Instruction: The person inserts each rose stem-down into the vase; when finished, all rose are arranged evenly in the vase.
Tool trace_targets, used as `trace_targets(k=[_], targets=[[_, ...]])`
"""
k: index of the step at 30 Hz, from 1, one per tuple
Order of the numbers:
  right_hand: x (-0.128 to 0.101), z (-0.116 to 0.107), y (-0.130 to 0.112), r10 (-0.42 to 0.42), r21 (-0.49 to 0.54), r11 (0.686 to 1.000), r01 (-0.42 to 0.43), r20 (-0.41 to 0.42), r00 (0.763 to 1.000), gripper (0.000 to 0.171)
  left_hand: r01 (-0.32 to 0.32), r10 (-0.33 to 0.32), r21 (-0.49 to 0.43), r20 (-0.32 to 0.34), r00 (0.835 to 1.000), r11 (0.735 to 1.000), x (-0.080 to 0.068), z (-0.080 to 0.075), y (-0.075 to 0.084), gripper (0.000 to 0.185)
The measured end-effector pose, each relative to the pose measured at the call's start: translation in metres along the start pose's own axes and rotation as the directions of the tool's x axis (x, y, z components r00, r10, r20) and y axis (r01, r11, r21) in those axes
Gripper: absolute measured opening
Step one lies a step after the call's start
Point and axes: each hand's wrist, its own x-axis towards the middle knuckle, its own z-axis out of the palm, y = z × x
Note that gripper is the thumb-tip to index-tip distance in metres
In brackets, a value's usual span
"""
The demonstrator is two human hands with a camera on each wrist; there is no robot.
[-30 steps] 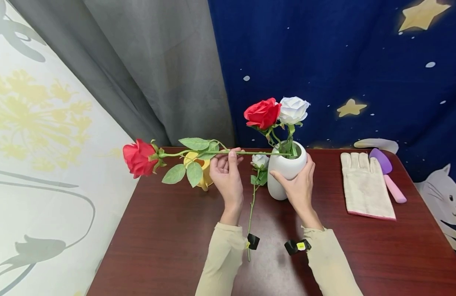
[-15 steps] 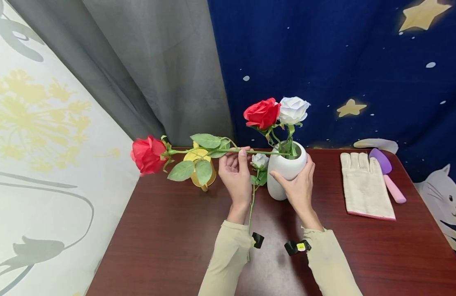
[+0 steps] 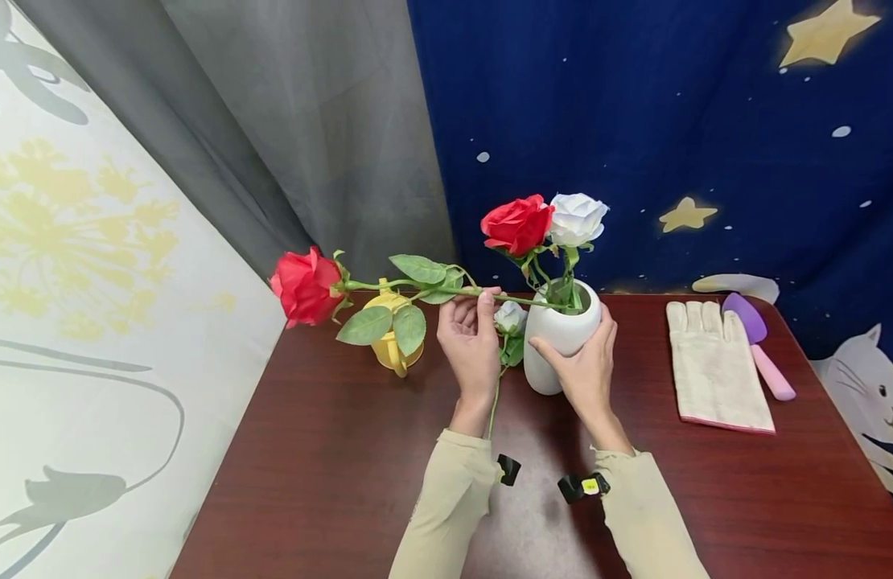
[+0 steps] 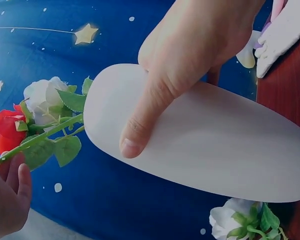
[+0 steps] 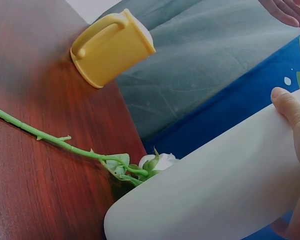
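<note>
We find the red rose (image 3: 306, 287) shifted toward the white vase (image 3: 565, 323), its stem (image 3: 522, 301) slanting down to the opening; we judge insertion is beginning. The left hand (image 3: 471, 346) pinches the stem; the right hand (image 3: 590, 366) grips the vase. A second red rose (image 3: 517, 225) and a white rose (image 3: 578, 219) crowd the opening; a yellow jug (image 3: 401, 355) stands near.

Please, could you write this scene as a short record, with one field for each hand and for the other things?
Left hand: pinches the stem of a red rose, bloom pointing left
Right hand: grips the white vase
In vase: second red rose, white rose
On table, beside vase: second white rose, lying down
Table, left: yellow jug, handle visible
Table, right: pale glove, purple-and-pink trowel beside it
</note>
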Motion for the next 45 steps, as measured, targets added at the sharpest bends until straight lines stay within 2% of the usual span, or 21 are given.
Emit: trace_targets(k=[3, 11, 18, 21, 23, 27, 29, 34, 38, 42, 43, 45], targets=[[0.0, 0.0, 0.001, 0.001, 0.003, 1.0, -0.001, 0.0, 1.0, 0.107, -0.009, 0.009, 0.004, 0.006, 1.0, 1.0, 0.0, 0.002, -0.001, 0.015], [-0.001, -0.001, 0.0, 0.0, 0.013, 1.0, 0.0, -0.005, 1.0, 0.106, 0.002, -0.001, -0.048, 0.017, 1.0, 0.999, 0.0, 0.001, -0.025, 0.015], [0.0, 0.0, -0.001, -0.003, 0.016, 1.0, 0.003, -0.004, 1.0, 0.106, 0.031, -0.03, -0.09, 0.008, 1.0, 0.995, -0.002, 0.004, -0.028, 0.017], [0.0, -0.001, 0.0, -0.01, 0.02, 1.0, 0.01, -0.01, 1.0, 0.107, 0.036, -0.035, -0.081, 0.01, 0.999, 0.996, -0.002, 0.008, -0.028, 0.018], [0.0, -0.001, 0.0, -0.013, 0.023, 1.0, 0.013, -0.01, 1.0, 0.107, 0.066, -0.064, -0.082, 0.025, 0.998, 0.994, -0.004, 0.012, -0.028, 0.02], [0.0, -0.001, 0.0, -0.004, 0.027, 1.0, 0.004, -0.006, 1.0, 0.108, 0.153, -0.151, -0.044, 0.041, 0.988, 0.987, -0.011, 0.021, -0.03, 0.027], [-0.001, -0.001, 0.0, 0.002, 0.025, 1.0, -0.002, -0.004, 1.0, 0.107, 0.181, -0.18, -0.013, 0.041, 0.983, 0.983, -0.014, 0.024, -0.025, 0.029], [-0.001, -0.001, 0.0, -0.008, 0.016, 1.0, 0.008, -0.011, 1.0, 0.105, 0.199, -0.211, 0.115, 0.1, 0.972, 0.973, -0.014, 0.025, -0.005, 0.024], [-0.001, -0.001, 0.0, -0.017, 0.018, 1.0, 0.018, -0.016, 1.0, 0.104, 0.221, -0.255, 0.211, 0.147, 0.956, 0.952, -0.011, 0.023, -0.005, 0.02], [-0.001, 0.0, 0.0, -0.019, 0.016, 1.0, 0.019, -0.015, 1.0, 0.102, 0.236, -0.28, 0.242, 0.167, 0.945, 0.941, -0.013, 0.02, -0.005, 0.023], [-0.001, 0.0, 0.0, -0.019, 0.014, 1.0, 0.019, -0.015, 1.0, 0.102, 0.239, -0.283, 0.247, 0.161, 0.945, 0.939, -0.014, 0.019, -0.004, 0.027], [-0.001, 0.001, 0.0, -0.021, 0.012, 1.0, 0.021, -0.017, 1.0, 0.101, 0.216, -0.254, 0.219, 0.161, 0.954, 0.951, -0.015, 0.017, -0.003, 0.033]])
